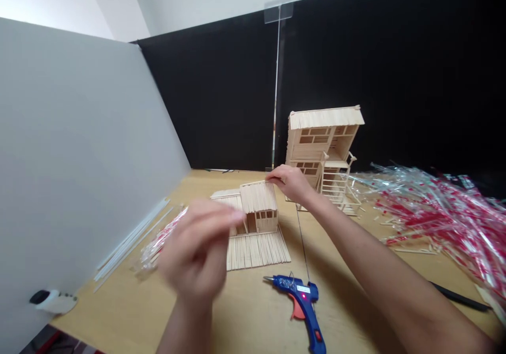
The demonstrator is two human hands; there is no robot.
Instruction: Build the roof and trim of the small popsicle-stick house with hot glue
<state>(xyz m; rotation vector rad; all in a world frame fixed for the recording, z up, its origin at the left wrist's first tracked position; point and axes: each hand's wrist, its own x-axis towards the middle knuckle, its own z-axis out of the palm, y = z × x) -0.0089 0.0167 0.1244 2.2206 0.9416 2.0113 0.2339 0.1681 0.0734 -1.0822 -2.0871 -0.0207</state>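
Note:
A small stick-built house [259, 198] stands on the table, with a slatted stick deck [259, 250] in front of it. My right hand [291, 181] is at the top right corner of its roof, fingers pinched together; anything between them is too small to name. Nearer the camera, my left hand [200, 251] is raised and blurred, its fingers curled together, and it hides the left part of the house. Whether it holds something cannot be made out. A blue glue gun [302, 298] with a red light lies on the table in front of the deck.
Behind my right hand stands a taller two-storey stick house [326, 119] with a ladder. Red and clear plastic wrappers [446, 211] are heaped at the right. White glue sticks [130, 240] lie at the left by another wrapper pile [156, 243]. A black tool [458, 297] lies right.

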